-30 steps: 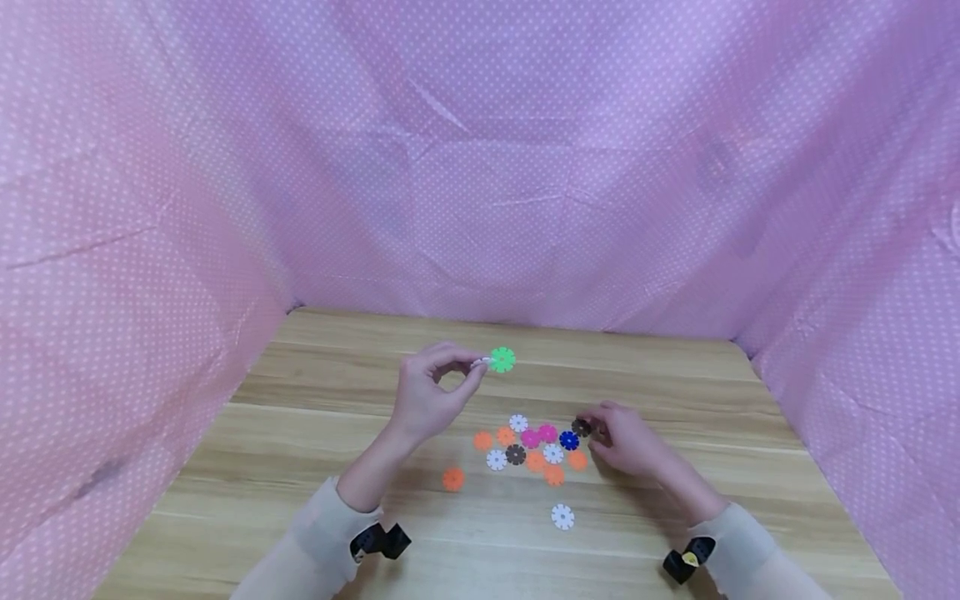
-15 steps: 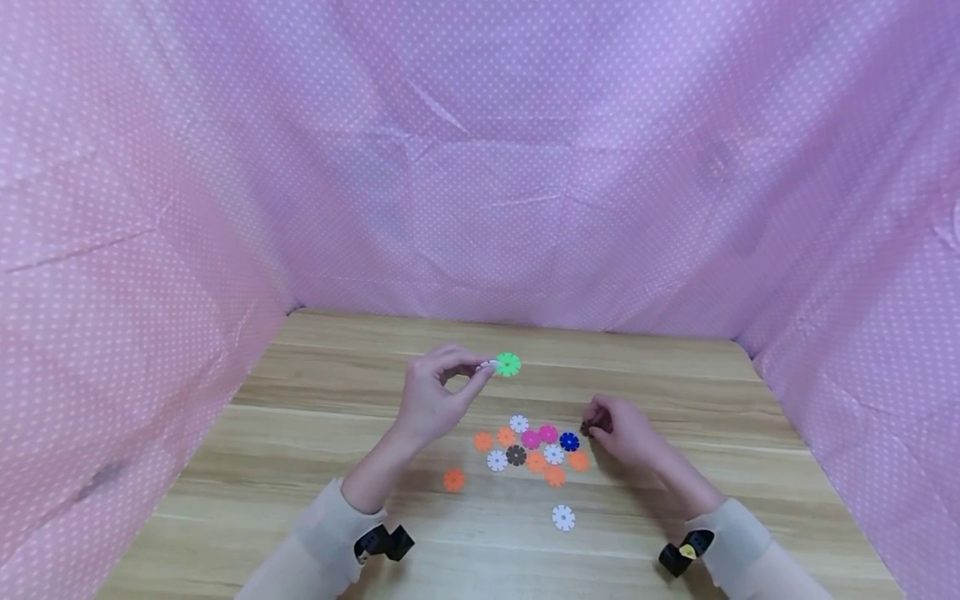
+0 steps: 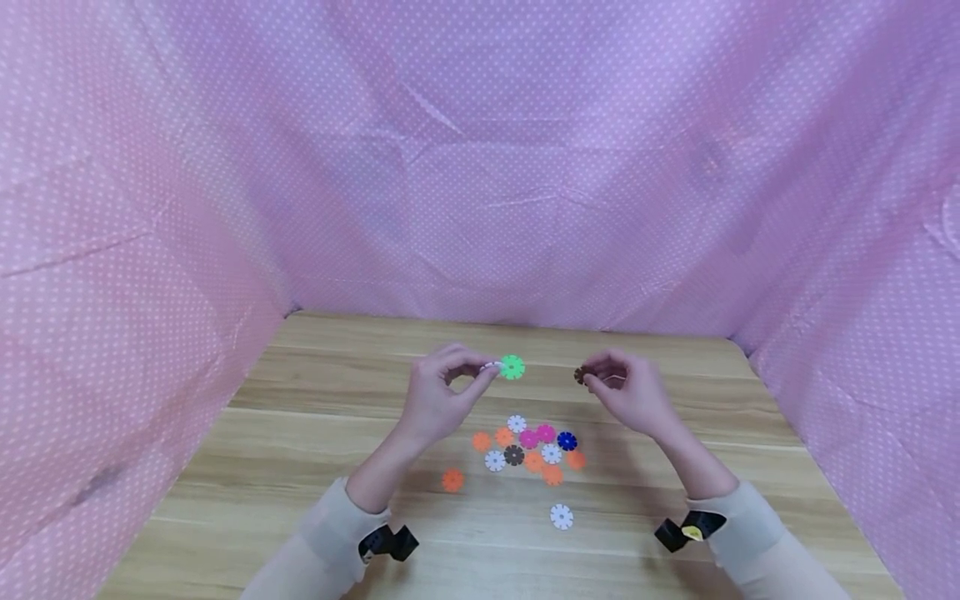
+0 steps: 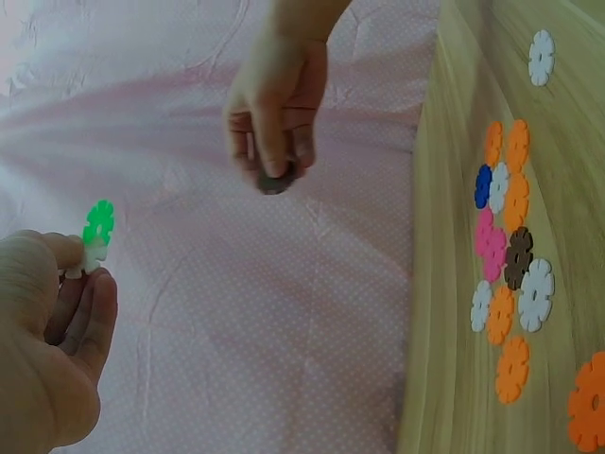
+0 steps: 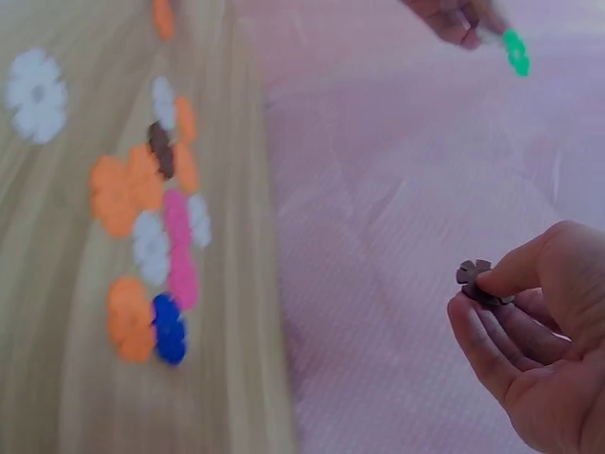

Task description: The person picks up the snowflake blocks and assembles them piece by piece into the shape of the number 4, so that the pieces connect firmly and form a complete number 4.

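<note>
My left hand [image 3: 442,396] pinches a white notched snowflake disc [image 4: 92,257] between thumb and fingertips. A bright green snowflake disc [image 3: 512,367] is joined to its edge and sticks out to the right, above the table. Across from it, my right hand [image 3: 630,392] is raised and holds a dark brown snowflake disc [image 5: 473,275] between thumb and fingers, partly hidden by them. A gap separates the green disc from the brown one. Below both hands lie loose discs, among them a blue one [image 3: 567,441], a pink one [image 3: 546,433] and another brown one [image 3: 513,455].
Several orange discs [image 3: 552,475] and white discs [image 3: 495,461] lie flat in the same cluster on the wooden table [image 3: 300,450]. One orange disc [image 3: 453,480] lies apart at left, one white disc [image 3: 562,517] nearer the front. Pink dotted cloth [image 3: 480,208] surrounds the table.
My right hand has taken the brown disc from the right end of the cluster and lifted it up, level with the left hand. The left hand has shifted slightly right with its joined discs.
</note>
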`<state>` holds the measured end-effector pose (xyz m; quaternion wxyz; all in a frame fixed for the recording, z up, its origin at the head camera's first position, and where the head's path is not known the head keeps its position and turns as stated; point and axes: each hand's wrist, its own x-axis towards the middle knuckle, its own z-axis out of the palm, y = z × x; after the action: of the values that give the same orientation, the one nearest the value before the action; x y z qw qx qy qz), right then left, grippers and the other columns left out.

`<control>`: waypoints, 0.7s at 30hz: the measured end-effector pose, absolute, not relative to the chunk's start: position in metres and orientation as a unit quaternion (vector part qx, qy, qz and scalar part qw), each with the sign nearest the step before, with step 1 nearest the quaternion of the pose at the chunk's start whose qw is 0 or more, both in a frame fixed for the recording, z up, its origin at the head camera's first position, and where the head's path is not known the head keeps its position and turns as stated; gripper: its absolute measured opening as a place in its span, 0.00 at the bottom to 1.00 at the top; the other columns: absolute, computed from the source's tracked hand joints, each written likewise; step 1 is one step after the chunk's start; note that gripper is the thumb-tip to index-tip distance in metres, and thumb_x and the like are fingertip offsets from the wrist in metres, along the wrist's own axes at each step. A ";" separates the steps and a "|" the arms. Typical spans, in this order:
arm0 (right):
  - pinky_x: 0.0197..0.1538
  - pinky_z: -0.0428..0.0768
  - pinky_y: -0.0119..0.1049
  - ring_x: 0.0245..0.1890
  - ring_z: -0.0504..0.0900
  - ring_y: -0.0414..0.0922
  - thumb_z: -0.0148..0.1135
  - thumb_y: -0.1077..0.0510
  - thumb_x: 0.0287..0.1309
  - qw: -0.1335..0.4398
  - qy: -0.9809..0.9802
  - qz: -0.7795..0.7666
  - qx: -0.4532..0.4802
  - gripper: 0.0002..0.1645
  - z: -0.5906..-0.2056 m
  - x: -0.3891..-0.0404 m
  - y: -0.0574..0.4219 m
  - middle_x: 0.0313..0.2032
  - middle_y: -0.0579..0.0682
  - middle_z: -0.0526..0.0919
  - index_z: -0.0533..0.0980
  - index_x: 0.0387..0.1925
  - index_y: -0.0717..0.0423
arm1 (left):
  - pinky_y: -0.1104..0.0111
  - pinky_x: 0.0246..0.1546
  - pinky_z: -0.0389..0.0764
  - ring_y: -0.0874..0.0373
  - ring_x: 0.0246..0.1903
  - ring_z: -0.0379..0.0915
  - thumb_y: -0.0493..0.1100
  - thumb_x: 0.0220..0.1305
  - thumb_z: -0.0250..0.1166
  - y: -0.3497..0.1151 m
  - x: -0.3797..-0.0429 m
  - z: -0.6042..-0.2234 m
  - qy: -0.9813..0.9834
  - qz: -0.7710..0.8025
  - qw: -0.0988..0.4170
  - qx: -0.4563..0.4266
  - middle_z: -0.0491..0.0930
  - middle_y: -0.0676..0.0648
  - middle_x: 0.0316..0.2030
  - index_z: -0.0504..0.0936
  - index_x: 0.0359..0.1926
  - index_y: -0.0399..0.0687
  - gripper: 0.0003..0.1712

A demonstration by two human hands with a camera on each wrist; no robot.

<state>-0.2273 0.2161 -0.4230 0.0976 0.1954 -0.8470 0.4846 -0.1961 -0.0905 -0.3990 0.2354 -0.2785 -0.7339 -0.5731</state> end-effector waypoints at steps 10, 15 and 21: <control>0.41 0.92 0.24 0.36 0.89 0.32 0.74 0.74 0.58 0.161 -0.813 0.494 0.263 0.12 -0.391 -0.217 0.182 0.38 0.60 0.92 0.84 0.44 0.65 | 0.71 0.45 0.95 0.58 0.36 0.86 0.30 0.65 0.74 -0.089 -0.196 -0.399 -0.727 -0.579 0.241 -0.279 0.90 0.41 0.35 0.90 0.40 0.36 0.04; 0.39 0.93 0.25 0.35 0.89 0.33 0.74 0.74 0.58 0.162 -0.798 0.502 0.292 0.12 -0.385 -0.213 0.168 0.37 0.60 0.92 0.83 0.43 0.65 | 0.70 0.46 0.95 0.58 0.36 0.86 0.31 0.65 0.74 -0.088 -0.196 -0.399 -0.732 -0.577 0.235 -0.276 0.90 0.41 0.35 0.90 0.40 0.36 0.04; 0.41 0.93 0.26 0.37 0.90 0.32 0.73 0.76 0.57 0.165 -0.776 0.526 0.307 0.12 -0.380 -0.210 0.161 0.38 0.61 0.92 0.83 0.42 0.66 | 0.70 0.46 0.95 0.58 0.36 0.86 0.31 0.65 0.74 -0.087 -0.196 -0.399 -0.733 -0.577 0.234 -0.273 0.90 0.41 0.35 0.90 0.40 0.36 0.03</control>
<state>-0.2102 0.1614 -0.3798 0.1648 0.3068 -0.7762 0.5256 -0.1962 -0.0870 -0.3994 0.2345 -0.2734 -0.7333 -0.5767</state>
